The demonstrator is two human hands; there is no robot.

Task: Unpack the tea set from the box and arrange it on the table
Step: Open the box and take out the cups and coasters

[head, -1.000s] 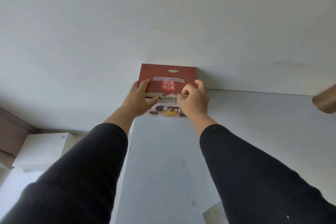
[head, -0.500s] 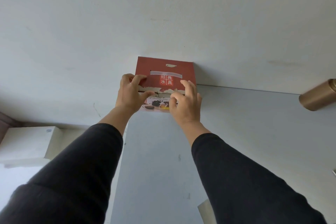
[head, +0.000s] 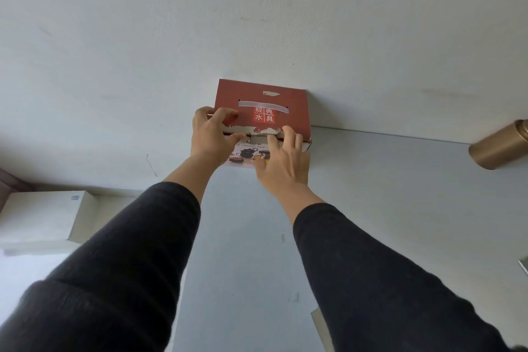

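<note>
Red cardboard is filling the middle of the view: the tea set box [head: 261, 111] is sitting at the far edge of the grey table [head: 400, 208], backed right up against the white wall [head: 257, 23]. The left hand [head: 210, 140] is gripping the box's near-left corner, fingers curling over the top and thumb tucking under the flap's torn front edge. The right hand [head: 283, 157] is looking different from a second ago: then it was bunched up on the lid edge beside the other, now it is sliding lower, fingers spreading loosely over the printed front panel with the fingertips [head: 288, 134] probing at the flap seam. My read is that the lid is not yet coming free, so nothing of the set is out and the job is barely starting. Off to the right a brass-coloured canister [head: 498, 146] is lying tilted on the table, and a white box [head: 43, 214] is sitting lower left.
</note>
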